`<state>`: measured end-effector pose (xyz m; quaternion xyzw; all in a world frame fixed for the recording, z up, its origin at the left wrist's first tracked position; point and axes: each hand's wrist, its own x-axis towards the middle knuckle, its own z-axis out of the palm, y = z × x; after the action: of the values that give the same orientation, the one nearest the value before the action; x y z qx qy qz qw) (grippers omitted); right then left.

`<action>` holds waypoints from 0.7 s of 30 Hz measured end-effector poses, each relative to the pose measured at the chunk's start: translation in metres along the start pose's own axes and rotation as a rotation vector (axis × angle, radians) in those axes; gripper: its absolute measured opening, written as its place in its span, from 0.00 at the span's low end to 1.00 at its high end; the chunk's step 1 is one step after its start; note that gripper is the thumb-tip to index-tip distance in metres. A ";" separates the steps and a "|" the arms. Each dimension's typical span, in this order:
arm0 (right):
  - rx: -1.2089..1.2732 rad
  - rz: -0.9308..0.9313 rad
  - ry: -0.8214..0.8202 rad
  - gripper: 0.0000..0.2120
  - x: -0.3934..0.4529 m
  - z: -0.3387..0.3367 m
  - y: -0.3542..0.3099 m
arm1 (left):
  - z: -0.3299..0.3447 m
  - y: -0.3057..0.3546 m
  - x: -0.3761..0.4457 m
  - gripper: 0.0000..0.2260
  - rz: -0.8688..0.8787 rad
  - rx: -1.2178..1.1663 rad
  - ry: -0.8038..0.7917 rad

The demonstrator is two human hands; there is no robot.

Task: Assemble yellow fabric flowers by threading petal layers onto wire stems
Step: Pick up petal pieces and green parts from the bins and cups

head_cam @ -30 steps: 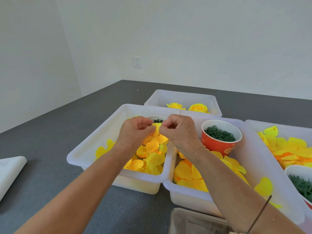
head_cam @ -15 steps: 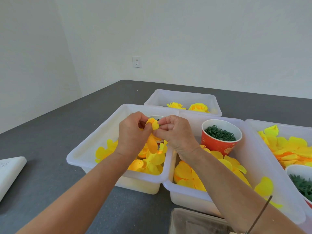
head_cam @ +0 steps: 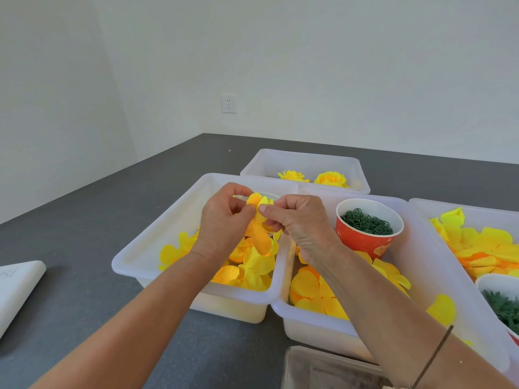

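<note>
Petal layers (head_cam: 257, 220): yellow, bunched between both hands, held above the left bin (head_cam: 157, 248).
Left hand (head_cam: 224, 220): fingers curled, pinching the petals from the left.
Right hand (head_cam: 300, 220): thumb and fingers pinching the same petals.
Left bin: loose yellow petals.
Red cup (head_cam: 368, 234): green rings inside, standing in the middle bin (head_cam: 421, 262).
Far bin (head_cam: 306, 161): two finished flowers (head_cam: 330, 178).

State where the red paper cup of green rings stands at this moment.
In the head view, the red cup stands right of centre inside the middle white bin, just right of the right hand.
</note>
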<state>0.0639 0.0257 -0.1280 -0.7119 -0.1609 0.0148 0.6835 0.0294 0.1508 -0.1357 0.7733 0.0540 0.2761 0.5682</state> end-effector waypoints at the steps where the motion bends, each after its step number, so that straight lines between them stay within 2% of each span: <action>1: -0.005 -0.005 0.008 0.09 0.000 0.000 0.000 | -0.001 0.000 0.001 0.09 -0.066 -0.043 -0.022; 4: -0.006 -0.017 -0.001 0.11 0.001 0.000 0.002 | -0.004 0.002 0.003 0.13 -0.211 -0.137 -0.057; 8: -0.008 -0.017 -0.044 0.12 0.002 0.001 0.003 | -0.006 0.002 0.003 0.14 -0.244 -0.145 -0.054; 14: -0.112 -0.012 0.033 0.16 0.006 0.000 0.006 | -0.009 -0.005 0.009 0.10 -0.395 -0.124 -0.038; 21: -0.227 -0.090 0.170 0.14 0.009 -0.001 0.008 | -0.006 -0.013 0.013 0.09 -0.291 0.110 0.050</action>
<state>0.0746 0.0268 -0.1338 -0.7755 -0.1348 -0.0943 0.6096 0.0404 0.1654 -0.1420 0.7801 0.1945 0.2068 0.5576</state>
